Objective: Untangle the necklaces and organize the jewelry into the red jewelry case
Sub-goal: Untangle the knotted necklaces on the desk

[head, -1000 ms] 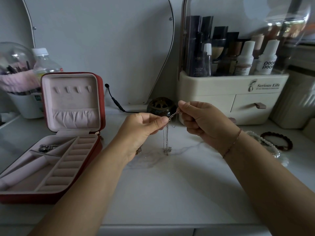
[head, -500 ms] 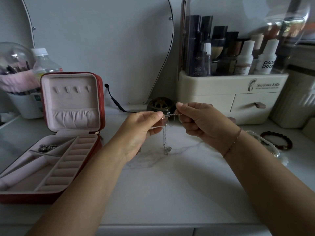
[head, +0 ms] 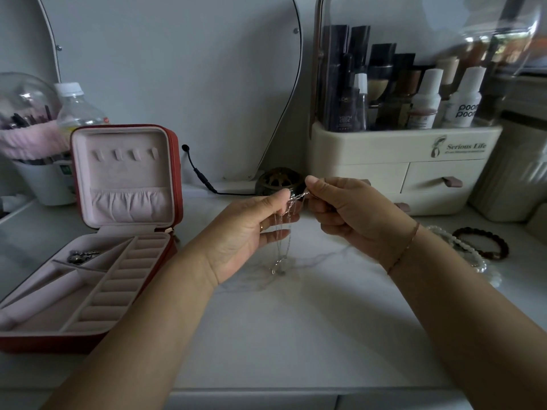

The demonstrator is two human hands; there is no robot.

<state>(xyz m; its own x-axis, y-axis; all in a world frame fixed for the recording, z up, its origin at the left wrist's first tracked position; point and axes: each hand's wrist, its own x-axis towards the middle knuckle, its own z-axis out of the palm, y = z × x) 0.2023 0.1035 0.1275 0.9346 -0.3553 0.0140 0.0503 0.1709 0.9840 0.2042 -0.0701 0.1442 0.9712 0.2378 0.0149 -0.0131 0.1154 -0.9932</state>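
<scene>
Head view: both hands pinch a thin silver chain (head: 283, 232). Left hand (head: 251, 232) grips it between thumb and forefinger, remaining fingers spread; right hand (head: 349, 214) closes fingertips on it. Loops dangle below the fingers. Red jewelry case (head: 174, 179) lies open, left of the left hand.

A: What sits to the left on the table (head: 296, 335)?

B: The open jewelry case (head: 97, 261), lid upright at its far side. A small metal piece (head: 81, 256) lies in its far-left compartment.

A: Behind the case?

B: A water bottle (head: 75, 109) and, further left, a brush holder (head: 32, 149).

A: And the middle?

B: The left hand (head: 251, 232) and right hand (head: 352, 214) meet above the table, pinching the necklaces (head: 284, 232), which hang down between them. A small round pot (head: 279, 180) stands just behind.

A: Right side?

B: A cosmetics organizer (head: 402, 170) at the far right; nearer, right of the right wrist, a bead bracelet (head: 485, 242) and pearl strand (head: 461, 250) lie on the table.
</scene>
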